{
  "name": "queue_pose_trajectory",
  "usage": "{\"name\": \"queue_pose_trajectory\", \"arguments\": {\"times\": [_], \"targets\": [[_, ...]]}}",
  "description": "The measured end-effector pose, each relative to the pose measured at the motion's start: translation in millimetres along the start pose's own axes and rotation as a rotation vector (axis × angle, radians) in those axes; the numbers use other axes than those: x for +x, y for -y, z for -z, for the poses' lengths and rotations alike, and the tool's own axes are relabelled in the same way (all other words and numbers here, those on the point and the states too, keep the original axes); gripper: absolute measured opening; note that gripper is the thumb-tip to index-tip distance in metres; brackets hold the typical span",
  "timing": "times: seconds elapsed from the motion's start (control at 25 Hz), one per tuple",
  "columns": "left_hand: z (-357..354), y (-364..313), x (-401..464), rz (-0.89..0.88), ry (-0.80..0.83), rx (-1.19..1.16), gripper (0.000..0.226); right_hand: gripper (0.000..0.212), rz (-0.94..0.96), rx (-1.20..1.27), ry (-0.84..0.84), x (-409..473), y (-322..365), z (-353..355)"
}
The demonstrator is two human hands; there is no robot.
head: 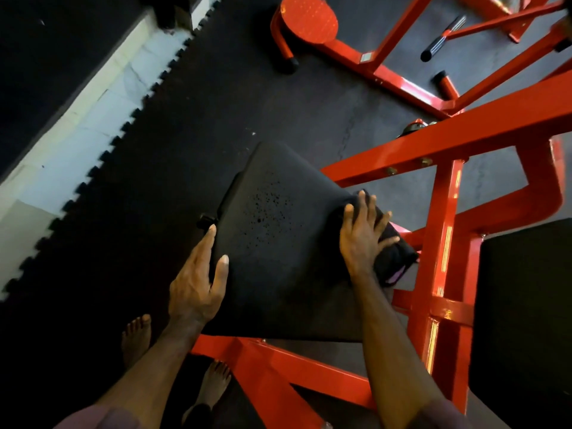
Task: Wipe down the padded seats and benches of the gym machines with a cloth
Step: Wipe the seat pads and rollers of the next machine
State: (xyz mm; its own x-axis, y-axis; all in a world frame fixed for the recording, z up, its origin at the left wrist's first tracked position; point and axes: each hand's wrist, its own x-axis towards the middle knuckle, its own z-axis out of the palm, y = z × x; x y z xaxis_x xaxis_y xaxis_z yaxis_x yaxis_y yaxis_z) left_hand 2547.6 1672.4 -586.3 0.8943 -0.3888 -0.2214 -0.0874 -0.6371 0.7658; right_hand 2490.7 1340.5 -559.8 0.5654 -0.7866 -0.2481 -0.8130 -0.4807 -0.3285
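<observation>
Both hands worked the black seat pad: the right hand pressed a dark folded cloth flat-fingered at its right edge, while the left hand steadied the left edge, fingers straight, holding nothing. Wiping looked under way; next, probably, a sweep leftward across the speckled middle, within the red frame.

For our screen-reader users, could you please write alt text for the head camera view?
Seen from above, a person's right hand presses a dark folded cloth onto the right edge of a black padded seat, while the left hand rests on the seat's left edge. The seat sits on a red machine frame over dark rubber flooring.
</observation>
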Motion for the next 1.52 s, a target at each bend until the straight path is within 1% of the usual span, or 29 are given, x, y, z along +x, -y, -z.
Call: {"name": "queue_pose_trajectory", "arguments": {"times": [0.08, 0.12, 0.16, 0.2, 0.28, 0.36, 0.4, 0.44, 0.48, 0.56, 0.6, 0.64, 0.68, 0.76, 0.8, 0.84, 0.88, 0.96, 1.0, 1.08, 1.16, 1.2, 1.24, 1.32, 1.36, 1.4, 1.44, 1.52], "targets": [[0.8, 1.1, -0.4, 0.011, 0.007, 0.001, 0.068, 0.061, 0.184, -0.088, -0.005, -20.4, 15.9, -12.0], [1.3, 1.1, -1.0, 0.015, 0.012, -0.001, 0.068, 0.061, 0.281, -0.138, -0.001, -38.6, 8.0, -14.7], [1.9, 1.6, -1.4, 0.016, 0.016, 0.0, 0.068, 0.061, 0.337, -0.175, 0.003, -56.3, -7.3, -13.5], [2.5, 2.0, -1.8, 0.015, 0.021, 0.001, 0.068, 0.062, 0.33, -0.186, -0.002, -65.9, -22.3, -8.1], [0.9, 1.5, 0.4, 0.011, 0.015, 0.003, 0.068, 0.062, 0.221, -0.133, -0.022, -49.7, -27.5, -3.6], [-0.9, 2.4, 1.2, 0.007, 0.008, 0.006, 0.067, 0.061, 0.069, -0.037, -0.026, -20.7, 1.2, -7.6], [-1.5, 3.3, 0.8, 0.002, 0.007, 0.008, 0.067, 0.061, 0.049, -0.017, -0.016, -15.4, 15.1, -12.3], [-0.8, 3.9, 0.4, 0.003, 0.005, 0.012, 0.066, 0.061, 0.098, -0.032, -0.008, -21.1, 23.6, -17.0], [0.1, 4.3, -0.1, 0.004, 0.006, 0.014, 0.066, 0.061, 0.207, -0.076, -0.002, -36.0, 21.6, -18.8], [0.7, 3.7, -0.7, -0.003, 0.011, 0.01, 0.066, 0.062, 0.438, -0.196, 0.043, -75.2, -11.8, -14.9], [1.2, 3.0, -1.2, -0.003, 0.016, 0.011, 0.066, 0.063, 0.471, -0.238, 0.045, -88.9, -31.4, -9.1], [1.2, 2.7, -0.2, -0.001, 0.02, 0.013, 0.066, 0.063, 0.445, -0.242, 0.028, -89.6, -41.6, -6.0], [1.0, 2.5, 0.5, 0.001, 0.017, 0.015, 0.066, 0.062, 0.374, -0.214, 0.006, -81.6, -39.7, -7.4], [-0.1, 2.9, -0.5, -0.003, 0.004, 0.016, 0.067, 0.06, 0.207, -0.109, -0.015, -58.3, -7.1, -15.8], [-0.6, 3.6, -0.4, -0.012, -0.001, 0.016, 0.067, 0.061, 0.169, -0.076, -0.005, -52.6, 10.3, -21.0], [-0.3, 4.1, -0.5, -0.016, -0.005, 0.013, 0.067, 0.062, 0.195, -0.089, 0.002, -56.0, 21.3, -24.6], [0.0, 4.6, -0.9, -0.015, -0.003, 0.012, 0.067, 0.062, 0.291, -0.136, 0.01, -67.0, 21.0, -26.0], [-0.2, 4.7, -1.9, -0.01, 0.006, 0.02, 0.067, 0.065, 0.499, -0.252, 0.054, -97.0, -8.3, -20.7], [0.5, 4.1, -2.0, -0.006, 0.008, 0.026, 0.067, 0.067, 0.511, -0.299, 0.048, -107.5, -25.4, -13.8], [1.1, 4.2, -0.4, -0.002, 0.007, 0.023, 0.067, 0.065, 0.378, -0.299, -0.004, -101.0, -34.1, -13.0], [-0.5, 4.3, 0.4, -0.012, 0.006, 0.017, 0.067, 0.062, 0.205, -0.172, -0.015, -80.1, -6.3, -22.3], [-1.5, 4.9, 0.6, -0.014, 0.001, 0.018, 0.067, 0.061, 0.189, -0.129, -0.001, -76.6, 9.0, -26.9], [-0.8, 5.1, 0.8, -0.009, -0.005, 0.016, 0.066, 0.061, 0.243, -0.132, 0.004, -81.0, 18.2, -30.6], [-0.2, 4.5, -1.5, -0.004, -0.003, 0.01, 0.066, 0.062, 0.477, -0.215, 0.03, -105.0, 2.7, -31.1], [0.3, 4.1, -2.1, -0.01, 0.0, 0.011, 0.066, 0.064, 0.554, -0.275, 0.041, -118.7, -14.1, -25.5], [0.7, 4.2, -2.6, -0.01, 0.004, 0.015, 0.066, 0.066, 0.55, -0.316, 0.028, -126.6, -28.3, -18.9], [0.8, 4.2, -1.3, -0.01, 0.007, 0.018, 0.066, 0.066, 0.487, -0.322, 0.005, -124.5, -34.6, -17.3], [-0.3, 5.5, 0.0, -0.007, 0.009, 0.011, 0.066, 0.063, 0.295, -0.238, -0.026, -107.4, -16.7, -26.6]]}}
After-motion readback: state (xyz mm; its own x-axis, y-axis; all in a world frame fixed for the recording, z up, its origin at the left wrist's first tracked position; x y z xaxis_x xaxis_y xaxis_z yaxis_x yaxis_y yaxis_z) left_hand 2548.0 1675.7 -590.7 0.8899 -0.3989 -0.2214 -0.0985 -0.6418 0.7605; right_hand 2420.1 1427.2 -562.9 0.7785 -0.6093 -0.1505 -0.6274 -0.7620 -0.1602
